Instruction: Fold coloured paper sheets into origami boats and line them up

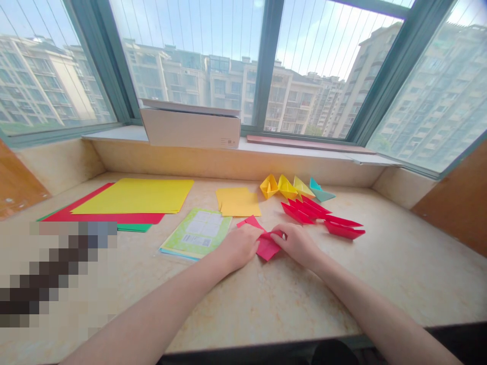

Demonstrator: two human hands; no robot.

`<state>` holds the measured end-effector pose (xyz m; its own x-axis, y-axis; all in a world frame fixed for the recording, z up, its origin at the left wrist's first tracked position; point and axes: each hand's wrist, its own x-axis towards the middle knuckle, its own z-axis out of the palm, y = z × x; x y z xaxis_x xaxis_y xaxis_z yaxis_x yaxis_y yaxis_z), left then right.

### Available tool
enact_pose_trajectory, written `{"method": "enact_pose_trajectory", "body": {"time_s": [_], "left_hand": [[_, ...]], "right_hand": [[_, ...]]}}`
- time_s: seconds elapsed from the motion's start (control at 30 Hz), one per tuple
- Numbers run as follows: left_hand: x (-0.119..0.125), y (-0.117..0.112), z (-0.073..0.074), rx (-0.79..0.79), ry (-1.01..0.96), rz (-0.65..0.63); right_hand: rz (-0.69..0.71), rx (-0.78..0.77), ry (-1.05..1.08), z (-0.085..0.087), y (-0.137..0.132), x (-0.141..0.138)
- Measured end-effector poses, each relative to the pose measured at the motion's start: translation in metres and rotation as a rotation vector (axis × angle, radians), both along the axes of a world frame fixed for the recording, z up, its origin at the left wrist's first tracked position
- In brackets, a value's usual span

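A partly folded sheet of red paper [268, 248] lies on the counter between my two hands. My left hand [241, 247] rests on its left side, fingers bent and pressed onto the paper. On the right edge, my right hand [297, 242] pinches the paper between thumb and fingers. One red corner sticks up beyond my left hand. Just past my right hand sit several folded red paper boats [344, 228]. Behind them stand yellow paper boats [287, 187] and a blue-green paper boat [320, 191] in a row.
Square orange-yellow sheets [239, 202] lie beyond my hands. A green paper pack [198, 230] is left of them. Large yellow sheets [137, 196] cover red and green ones at the far left. On the sill stands a white box [190, 126]. A pixelated patch hides the lower left.
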<state>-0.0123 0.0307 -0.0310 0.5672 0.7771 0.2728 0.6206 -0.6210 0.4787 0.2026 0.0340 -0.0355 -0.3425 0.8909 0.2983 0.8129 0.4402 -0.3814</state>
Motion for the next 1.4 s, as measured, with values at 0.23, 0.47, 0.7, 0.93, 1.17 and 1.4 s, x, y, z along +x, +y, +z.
{"method": "enact_pose_trajectory", "body": {"time_s": [0.23,0.47,0.7,0.93,1.17,1.4], "left_hand": [[-0.003,0.003,0.000,-0.004,0.078,-0.009],[-0.001,0.001,0.002,0.045,0.111,-0.055],[-0.003,0.002,0.003,0.050,0.173,-0.079],[-0.004,0.003,0.004,0.039,0.196,-0.071],[-0.004,0.003,0.004,0.058,0.244,-0.052],[-0.009,0.007,0.004,0.051,0.227,-0.060]], "right_hand": [[-0.063,-0.080,0.098,-0.002,0.003,0.000],[-0.074,-0.117,0.170,-0.003,0.004,-0.002],[0.112,-0.097,0.240,0.012,0.001,0.012],[0.364,-0.056,0.030,0.033,-0.015,0.023],[0.231,0.022,-0.200,0.035,-0.022,0.005],[0.145,-0.002,-0.227,0.028,-0.027,-0.004]]}}
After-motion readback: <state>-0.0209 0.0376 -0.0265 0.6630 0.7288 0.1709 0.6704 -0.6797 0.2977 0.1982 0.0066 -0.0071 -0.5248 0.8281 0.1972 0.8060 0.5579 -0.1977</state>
